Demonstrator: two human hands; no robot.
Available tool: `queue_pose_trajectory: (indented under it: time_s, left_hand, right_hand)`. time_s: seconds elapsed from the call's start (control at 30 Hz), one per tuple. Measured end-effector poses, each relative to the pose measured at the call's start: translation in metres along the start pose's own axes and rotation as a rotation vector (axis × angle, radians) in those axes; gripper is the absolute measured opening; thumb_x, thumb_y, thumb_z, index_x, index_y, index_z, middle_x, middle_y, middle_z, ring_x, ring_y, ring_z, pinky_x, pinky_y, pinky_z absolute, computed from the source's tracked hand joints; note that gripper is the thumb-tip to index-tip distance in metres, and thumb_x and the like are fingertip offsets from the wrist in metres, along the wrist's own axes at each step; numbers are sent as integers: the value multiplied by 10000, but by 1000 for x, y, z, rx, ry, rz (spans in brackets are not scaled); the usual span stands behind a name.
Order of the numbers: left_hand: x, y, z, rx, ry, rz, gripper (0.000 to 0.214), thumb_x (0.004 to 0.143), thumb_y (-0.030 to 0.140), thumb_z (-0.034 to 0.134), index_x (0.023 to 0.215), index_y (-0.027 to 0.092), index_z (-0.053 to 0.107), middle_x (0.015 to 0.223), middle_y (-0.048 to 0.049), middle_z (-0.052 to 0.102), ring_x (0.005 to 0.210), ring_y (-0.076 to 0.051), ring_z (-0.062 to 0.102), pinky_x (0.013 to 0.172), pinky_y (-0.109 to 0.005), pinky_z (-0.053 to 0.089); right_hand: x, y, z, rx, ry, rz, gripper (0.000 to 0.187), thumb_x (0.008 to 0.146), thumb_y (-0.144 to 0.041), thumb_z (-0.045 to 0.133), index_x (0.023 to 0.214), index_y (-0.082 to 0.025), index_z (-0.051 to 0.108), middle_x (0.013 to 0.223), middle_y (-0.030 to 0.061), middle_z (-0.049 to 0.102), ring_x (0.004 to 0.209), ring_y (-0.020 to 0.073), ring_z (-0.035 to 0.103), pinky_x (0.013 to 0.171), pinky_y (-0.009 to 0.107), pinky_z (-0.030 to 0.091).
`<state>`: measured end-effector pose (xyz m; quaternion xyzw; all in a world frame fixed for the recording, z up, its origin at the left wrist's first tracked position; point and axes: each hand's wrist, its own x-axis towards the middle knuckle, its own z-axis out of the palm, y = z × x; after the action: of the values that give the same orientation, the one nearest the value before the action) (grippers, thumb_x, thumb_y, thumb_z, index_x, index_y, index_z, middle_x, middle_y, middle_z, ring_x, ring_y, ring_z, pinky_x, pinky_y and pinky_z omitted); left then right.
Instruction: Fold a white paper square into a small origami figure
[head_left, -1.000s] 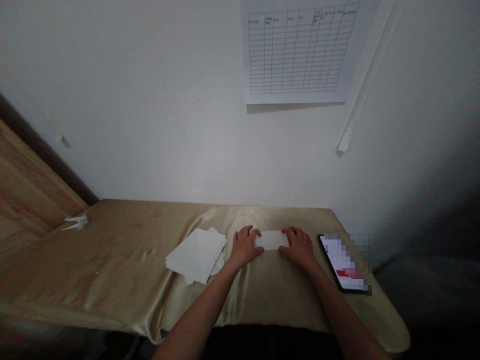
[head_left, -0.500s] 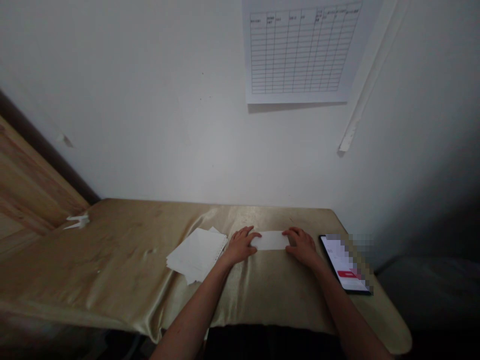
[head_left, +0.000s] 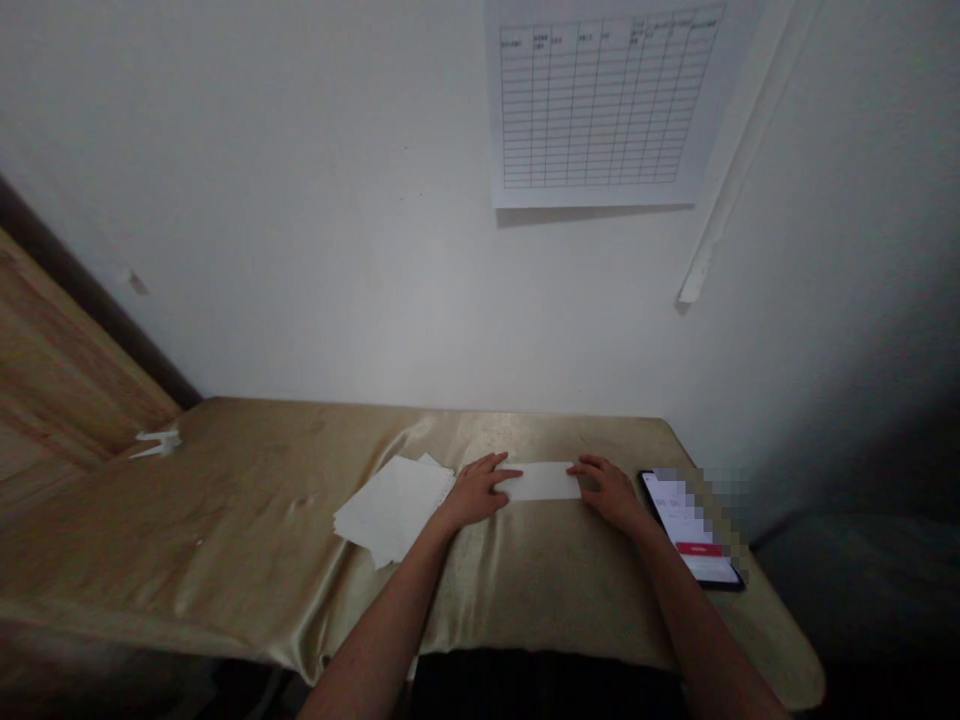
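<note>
A white folded-looking strip of paper (head_left: 545,481) lies flat on the cloth-covered table. My left hand (head_left: 478,490) rests at its left end, fingers spread and the index finger stretched across the paper. At the right end is my right hand (head_left: 609,493), its fingers apart, with fingertips touching the strip's edge. Neither hand is wrapped around anything. Just left of my left hand lies a small stack of white sheets (head_left: 397,508), fanned unevenly, with perforated-looking edges on its right side.
A phone (head_left: 694,540) with a lit screen lies near the table's right edge. White scraps (head_left: 157,442) sit at the far left, by a wooden panel (head_left: 67,390). Gold cloth (head_left: 240,520) covers the table, with folds beside the stack. A printed chart (head_left: 600,110) hangs on the wall behind.
My left index finger has straightened over the paper strip. My right hand has shifted slightly, its fingers a little straighter. The strip stays in about the same place.
</note>
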<state>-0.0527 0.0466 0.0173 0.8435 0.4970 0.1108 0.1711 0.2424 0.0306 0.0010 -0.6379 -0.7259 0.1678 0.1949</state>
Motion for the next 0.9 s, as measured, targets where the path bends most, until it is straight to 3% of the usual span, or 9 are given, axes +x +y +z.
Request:
queue_pose_trajectory:
  time_s: [0.13, 0.27, 0.43, 0.57, 0.9]
  left_hand:
    - [-1, 0, 0, -4, 21, -5, 513, 812, 292, 654, 1312, 392, 597, 1565, 22, 387, 1440, -248, 350, 1184, -448, 259]
    - [-4, 9, 0, 8, 72, -23, 488, 807, 452, 686, 1283, 390, 599, 1537, 7, 421, 1420, -260, 360, 1166, -477, 262]
    - [-4, 29, 9, 41, 180, -97, 482, 766, 477, 726, 1213, 343, 606, 1467, -25, 471, 1368, -283, 387, 1137, -493, 270]
    - [1, 43, 19, 74, 269, -151, 488, 747, 496, 733, 1169, 294, 594, 1423, -64, 483, 1356, -301, 372, 1162, -524, 192]
    - [4, 54, 26, 90, 299, -220, 576, 715, 616, 712, 1165, 283, 577, 1405, -90, 473, 1354, -332, 345, 1168, -572, 136]
  right_hand:
    - [-1, 2, 0, 23, 18, -30, 448, 764, -151, 551, 1161, -303, 693, 1375, 30, 557, 1262, 209, 520, 1078, 393, 363]
    - [-5, -5, 4, 12, 63, -19, 342, 809, -337, 609, 1137, -288, 690, 1360, 48, 554, 1261, 237, 514, 1091, 417, 340]
    - [-14, -21, 11, -98, 163, -1, 439, 780, -481, 642, 1170, -280, 626, 1323, 61, 552, 1275, 277, 474, 1101, 446, 289]
    - [-17, -31, 15, -162, 195, 8, 519, 772, -546, 636, 1223, -295, 592, 1341, 74, 528, 1273, 298, 451, 1098, 463, 264]
    - [-13, -39, 22, -203, 211, 53, 678, 727, -673, 635, 1274, -277, 575, 1353, 119, 505, 1281, 336, 417, 1115, 515, 206]
